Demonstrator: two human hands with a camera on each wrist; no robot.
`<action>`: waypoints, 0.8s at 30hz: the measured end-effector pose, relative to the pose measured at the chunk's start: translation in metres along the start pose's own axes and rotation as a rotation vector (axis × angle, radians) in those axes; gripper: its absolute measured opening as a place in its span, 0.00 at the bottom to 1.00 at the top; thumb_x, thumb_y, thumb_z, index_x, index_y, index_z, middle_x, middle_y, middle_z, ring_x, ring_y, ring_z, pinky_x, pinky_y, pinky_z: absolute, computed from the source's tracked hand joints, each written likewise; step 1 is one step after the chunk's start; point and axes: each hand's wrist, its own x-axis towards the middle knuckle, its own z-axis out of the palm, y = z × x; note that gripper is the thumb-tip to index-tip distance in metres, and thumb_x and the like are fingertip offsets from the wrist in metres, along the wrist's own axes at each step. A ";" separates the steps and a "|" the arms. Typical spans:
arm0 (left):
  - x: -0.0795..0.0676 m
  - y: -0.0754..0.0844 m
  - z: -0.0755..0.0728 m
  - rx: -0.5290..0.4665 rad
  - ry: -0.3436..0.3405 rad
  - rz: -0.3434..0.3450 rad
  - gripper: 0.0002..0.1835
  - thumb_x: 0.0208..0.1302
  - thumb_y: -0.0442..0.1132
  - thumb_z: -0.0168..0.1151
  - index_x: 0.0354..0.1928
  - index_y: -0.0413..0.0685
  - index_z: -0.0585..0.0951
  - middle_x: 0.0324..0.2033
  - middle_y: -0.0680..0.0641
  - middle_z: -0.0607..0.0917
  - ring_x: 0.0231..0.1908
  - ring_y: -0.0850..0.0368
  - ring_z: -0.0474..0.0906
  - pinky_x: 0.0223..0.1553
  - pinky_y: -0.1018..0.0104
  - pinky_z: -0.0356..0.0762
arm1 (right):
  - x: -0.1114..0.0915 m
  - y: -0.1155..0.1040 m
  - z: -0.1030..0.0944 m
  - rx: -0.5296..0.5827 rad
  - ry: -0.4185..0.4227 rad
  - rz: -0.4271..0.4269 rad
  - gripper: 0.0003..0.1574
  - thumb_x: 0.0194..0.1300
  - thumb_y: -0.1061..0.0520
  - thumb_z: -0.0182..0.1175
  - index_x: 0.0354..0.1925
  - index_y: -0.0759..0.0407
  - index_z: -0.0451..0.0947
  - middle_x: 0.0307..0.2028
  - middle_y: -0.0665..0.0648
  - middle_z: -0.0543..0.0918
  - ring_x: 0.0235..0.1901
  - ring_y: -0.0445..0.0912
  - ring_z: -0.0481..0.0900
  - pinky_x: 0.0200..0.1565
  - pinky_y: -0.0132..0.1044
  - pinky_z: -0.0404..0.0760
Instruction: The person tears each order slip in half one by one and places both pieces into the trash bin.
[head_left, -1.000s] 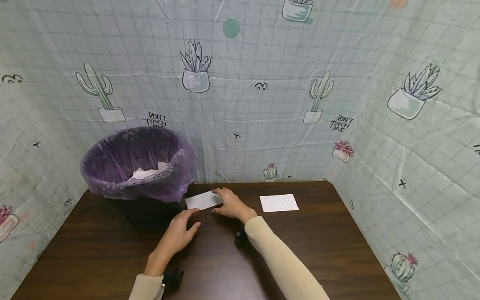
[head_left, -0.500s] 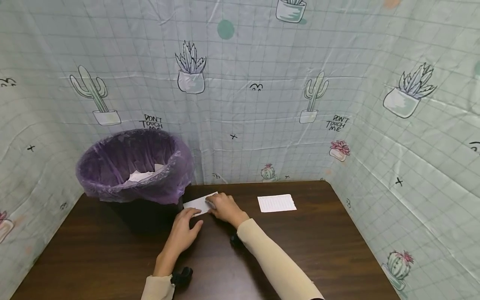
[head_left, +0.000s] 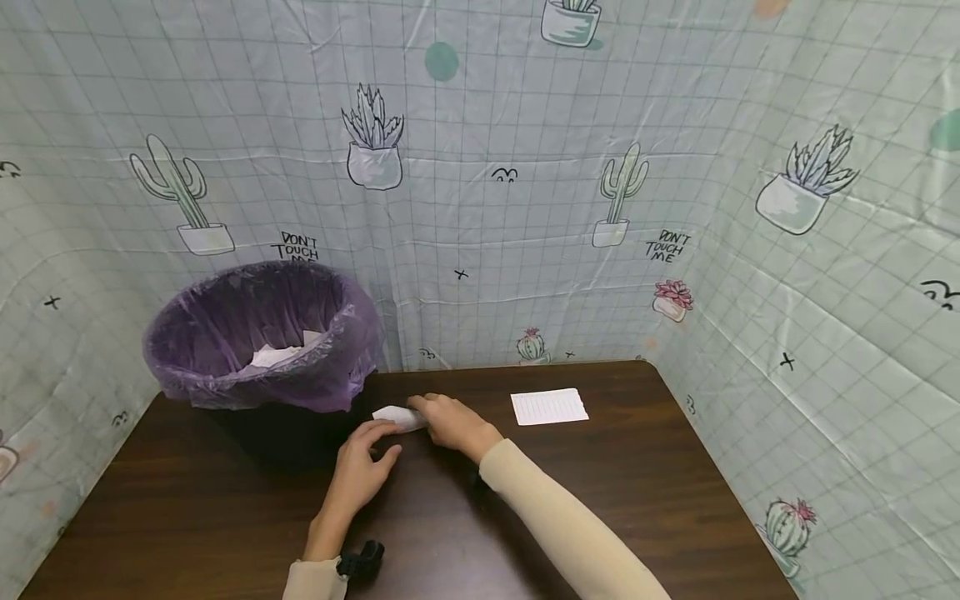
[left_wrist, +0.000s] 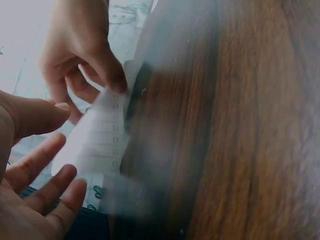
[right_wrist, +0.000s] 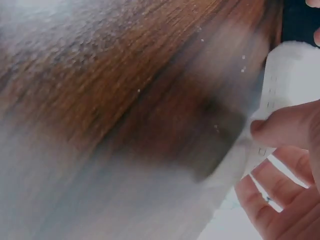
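A small sheet of lined paper (head_left: pixel 400 417) is raised at a tilt off the dark wooden table, between both hands. My right hand (head_left: pixel 453 425) pinches its right end. In the right wrist view the thumb (right_wrist: pixel 285 125) lies on the paper's face, with the other fingers behind it. My left hand (head_left: pixel 358 471) is at the paper's left end. In the left wrist view the left fingers (left_wrist: pixel 55 200) are spread and relaxed beside the sheet; whether they touch it I cannot tell. A second lined sheet (head_left: pixel 550 407) lies flat on the table to the right.
A black bin (head_left: pixel 277 437) with a purple liner (head_left: pixel 360 342) stands at the left, close to the left hand. Pieces of white paper (head_left: pixel 277 356) lie inside it. A patterned cloth (head_left: pixel 465 208) hangs behind the table (head_left: pixel 570 492) and along its sides.
The right hand slid left along the sheet, then pinched and lifted it; the sheet went from flat to tilted. The left hand stayed near its left end. The second sheet stayed put.
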 end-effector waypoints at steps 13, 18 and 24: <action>0.000 0.005 0.003 -0.063 0.114 0.065 0.31 0.52 0.22 0.75 0.60 0.42 0.82 0.67 0.34 0.73 0.69 0.25 0.58 0.63 0.23 0.54 | -0.020 0.000 -0.020 0.408 -0.064 0.064 0.33 0.69 0.67 0.62 0.70 0.64 0.68 0.52 0.63 0.86 0.42 0.44 0.83 0.43 0.32 0.81; 0.000 0.006 0.005 -0.010 0.061 0.114 0.32 0.50 0.22 0.76 0.60 0.45 0.82 0.68 0.36 0.73 0.72 0.27 0.56 0.60 0.20 0.54 | -0.034 0.003 -0.024 0.558 -0.078 0.094 0.29 0.69 0.63 0.63 0.67 0.64 0.74 0.44 0.60 0.88 0.38 0.44 0.85 0.38 0.31 0.81; -0.004 0.009 0.012 0.008 0.093 0.227 0.26 0.48 0.26 0.80 0.52 0.46 0.87 0.67 0.37 0.77 0.71 0.28 0.58 0.59 0.24 0.54 | -0.051 0.001 -0.028 0.662 -0.130 0.096 0.24 0.72 0.59 0.61 0.64 0.62 0.78 0.44 0.58 0.89 0.37 0.41 0.84 0.37 0.30 0.81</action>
